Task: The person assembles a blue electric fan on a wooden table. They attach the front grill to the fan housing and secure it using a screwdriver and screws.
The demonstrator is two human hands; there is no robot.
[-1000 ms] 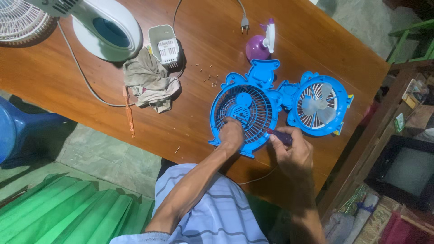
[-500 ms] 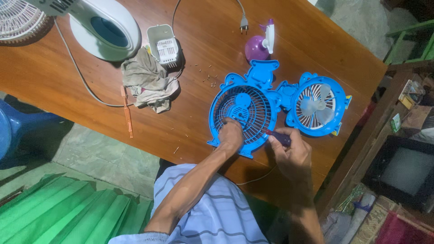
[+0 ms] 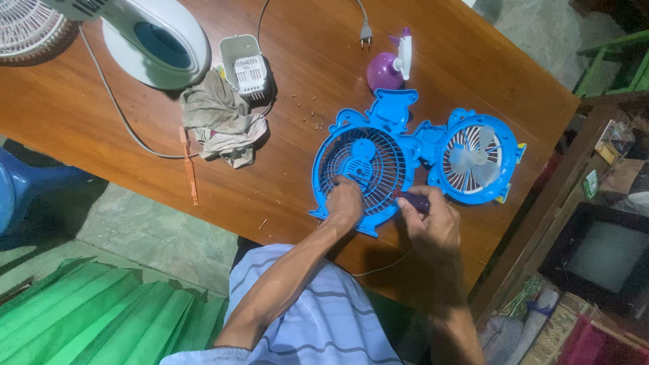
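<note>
On the wooden table, near its six-o'clock edge, lies a blue fan housing opened into two joined halves, the blade half at three o'clock of the grille half. The left hand presses down on the grille's lower rim, fingers curled, while the right hand is closed around a dark-handled screwdriver whose tip meets the grille's four-o'clock edge. At ten o'clock of the housing sit a crumpled rag and scattered small screws; a purple spray bottle stands at twelve.
</note>
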